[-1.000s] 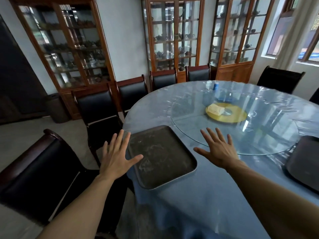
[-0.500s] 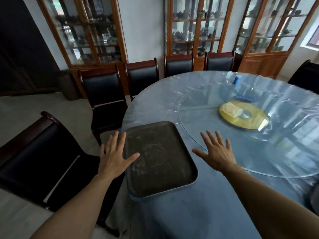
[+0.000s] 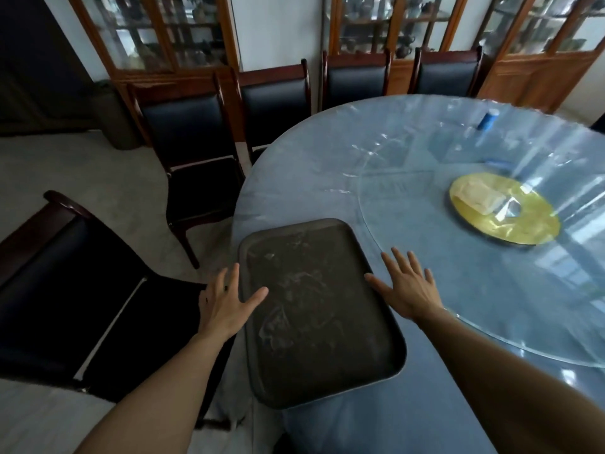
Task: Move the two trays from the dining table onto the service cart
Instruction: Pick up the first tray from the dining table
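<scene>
A dark rectangular tray (image 3: 314,309) with a scuffed surface lies on the near left edge of the round dining table (image 3: 311,178), which has a blue cloth. My left hand (image 3: 226,303) is open at the tray's left rim, thumb over the tray. My right hand (image 3: 409,286) is open at the tray's right rim, fingers spread, thumb tip touching the rim. Neither hand grips the tray. The second tray and the service cart are out of view.
A glass turntable (image 3: 458,290) covers the table's middle, carrying a yellow plate (image 3: 510,217) with a pale block on it and a blue can (image 3: 487,121) behind. Dark chairs (image 3: 193,152) ring the table; one (image 3: 59,290) stands at my left. Wooden glass cabinets (image 3: 157,34) line the wall.
My view has swung left and down, so the second tray at the right has left the frame. Both hands have closed in on the tray's two long rims.
</scene>
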{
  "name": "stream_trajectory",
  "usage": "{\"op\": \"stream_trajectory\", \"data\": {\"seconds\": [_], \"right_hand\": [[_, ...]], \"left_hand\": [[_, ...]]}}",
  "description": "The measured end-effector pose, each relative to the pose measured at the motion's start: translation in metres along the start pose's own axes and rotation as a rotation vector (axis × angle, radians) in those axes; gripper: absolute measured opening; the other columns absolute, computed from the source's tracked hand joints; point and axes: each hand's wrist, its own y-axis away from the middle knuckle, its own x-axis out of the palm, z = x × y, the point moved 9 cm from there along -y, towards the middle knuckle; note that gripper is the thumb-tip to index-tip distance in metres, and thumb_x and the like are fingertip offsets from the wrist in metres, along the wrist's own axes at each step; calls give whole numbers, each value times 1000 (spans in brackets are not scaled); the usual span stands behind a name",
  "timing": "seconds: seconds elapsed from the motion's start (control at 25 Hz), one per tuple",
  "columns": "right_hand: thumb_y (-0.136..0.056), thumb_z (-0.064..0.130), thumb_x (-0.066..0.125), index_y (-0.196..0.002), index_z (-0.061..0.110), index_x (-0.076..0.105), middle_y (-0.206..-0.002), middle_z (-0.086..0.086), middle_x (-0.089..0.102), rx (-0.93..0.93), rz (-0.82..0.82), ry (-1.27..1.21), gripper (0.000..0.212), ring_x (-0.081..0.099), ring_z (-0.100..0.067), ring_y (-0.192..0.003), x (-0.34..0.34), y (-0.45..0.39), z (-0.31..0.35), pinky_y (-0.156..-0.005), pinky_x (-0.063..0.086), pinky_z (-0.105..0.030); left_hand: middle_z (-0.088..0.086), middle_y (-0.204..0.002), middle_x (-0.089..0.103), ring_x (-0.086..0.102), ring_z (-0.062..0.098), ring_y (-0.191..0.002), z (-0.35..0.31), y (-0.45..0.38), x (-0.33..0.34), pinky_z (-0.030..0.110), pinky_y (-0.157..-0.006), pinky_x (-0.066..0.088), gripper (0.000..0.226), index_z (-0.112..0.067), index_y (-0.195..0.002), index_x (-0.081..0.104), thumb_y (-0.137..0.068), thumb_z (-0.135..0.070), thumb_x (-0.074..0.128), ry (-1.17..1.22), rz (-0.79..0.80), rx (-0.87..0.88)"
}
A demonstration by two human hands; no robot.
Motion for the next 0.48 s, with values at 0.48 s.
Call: {"op": "stream_trajectory", "data": {"seconds": [0.48], "right_hand": [[-74,88,25,-158,23,17,-163,-10,22,372,357,-569,107,24,-31,-148,97,-78,-8,-121,17,-45]], "left_hand": [[5,-162,22,32,37,-141,22,-48,71,63,-105,37,104,-38,-156,16,-69,-94,30,757,505,-654]]}}
